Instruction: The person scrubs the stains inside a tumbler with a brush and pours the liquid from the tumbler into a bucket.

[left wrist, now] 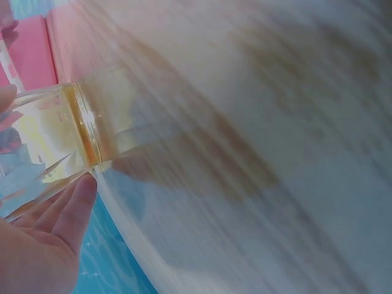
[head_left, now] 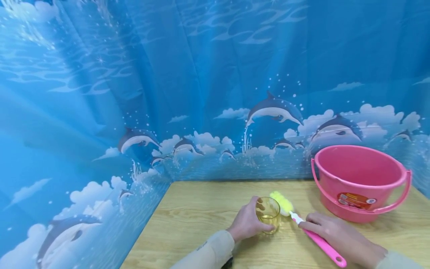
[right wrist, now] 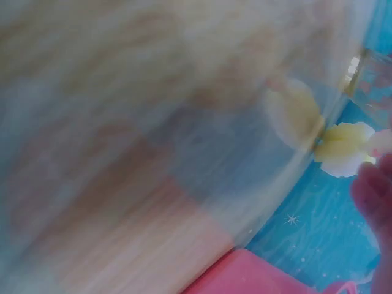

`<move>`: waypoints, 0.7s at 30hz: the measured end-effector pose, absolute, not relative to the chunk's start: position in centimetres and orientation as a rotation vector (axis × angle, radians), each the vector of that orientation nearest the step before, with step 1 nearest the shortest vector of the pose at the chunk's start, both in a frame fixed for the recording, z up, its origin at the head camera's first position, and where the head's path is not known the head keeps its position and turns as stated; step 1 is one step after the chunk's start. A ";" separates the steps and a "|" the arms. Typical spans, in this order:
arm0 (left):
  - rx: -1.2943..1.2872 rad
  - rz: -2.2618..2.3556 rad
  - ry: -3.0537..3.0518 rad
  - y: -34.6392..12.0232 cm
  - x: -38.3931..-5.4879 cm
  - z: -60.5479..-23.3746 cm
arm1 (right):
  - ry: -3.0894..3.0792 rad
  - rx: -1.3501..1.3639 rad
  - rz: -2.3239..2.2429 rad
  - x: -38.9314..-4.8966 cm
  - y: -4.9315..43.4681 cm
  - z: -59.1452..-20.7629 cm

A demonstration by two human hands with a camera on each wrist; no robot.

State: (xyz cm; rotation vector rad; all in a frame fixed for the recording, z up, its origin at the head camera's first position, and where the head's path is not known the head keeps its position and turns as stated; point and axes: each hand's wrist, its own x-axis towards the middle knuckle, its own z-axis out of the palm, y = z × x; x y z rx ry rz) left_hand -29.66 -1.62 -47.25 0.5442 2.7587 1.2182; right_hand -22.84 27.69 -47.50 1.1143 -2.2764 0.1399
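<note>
My left hand point(head_left: 246, 222) grips a clear amber-yellow drinking glass point(head_left: 268, 215), thumb on the near side and fingers round the far side. In the left wrist view, the base of the glass point(left wrist: 49, 131) is right at the glossy tabletop. A bottle brush point(head_left: 322, 244) with a pink and white handle is held in my right hand point(head_left: 339, 235), which grips it from above along the handle. Its fluffy yellow-and-white head point(head_left: 282, 203) points away to the left, just beside the right side of the glass and outside it.
A pink plastic bucket point(head_left: 361, 168) with a red label and a lowered handle stands at the back right of the wooden table point(head_left: 198, 201). Behind and to the left hangs a blue curtain point(head_left: 208, 74) printed with dolphins and clouds.
</note>
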 end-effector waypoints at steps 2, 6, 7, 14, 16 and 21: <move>0.546 1.217 2.760 -1.6 -29.7 -47.2 | -2.319 1.117 0.117 -22.6 27.8 -47.7; 0.553 1.206 2.767 -1.6 -29.7 -47.2 | -2.394 1.123 0.081 -22.3 28.0 -48.0; 0.555 1.206 2.769 -1.6 -29.7 -47.2 | -2.406 1.120 0.069 -22.2 28.1 -48.1; 0.557 1.217 2.767 -1.7 -29.6 -47.1 | -2.410 1.150 -0.042 -22.8 28.3 -48.0; 0.560 1.214 2.772 -1.6 -29.6 -47.1 | -2.388 1.176 -0.066 -23.2 28.4 -47.8; 0.572 1.205 2.783 -1.6 -29.7 -47.3 | -2.340 1.233 -0.088 -24.2 28.5 -47.6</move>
